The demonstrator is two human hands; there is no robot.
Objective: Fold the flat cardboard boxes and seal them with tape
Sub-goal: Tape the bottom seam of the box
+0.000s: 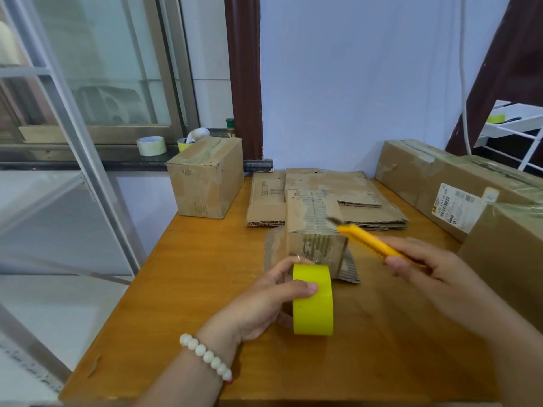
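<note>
A small folded cardboard box (316, 227) stands in the middle of the wooden table (182, 289), with tape along its top seam. My left hand (264, 301) grips a yellow tape roll (313, 301) just in front of the box's near face. A clear strip runs from the roll up to the box. My right hand (432, 268) holds a yellow utility knife (367, 240), its blade tip over the box's right top edge. Flat cardboard boxes (329, 198) lie stacked behind the box.
A sealed box (205, 177) stands at the table's far left corner. Larger sealed boxes (458, 183) line the right side. A pale tape roll (151, 146) sits on the window ledge. A white rack (517, 124) stands at the far right.
</note>
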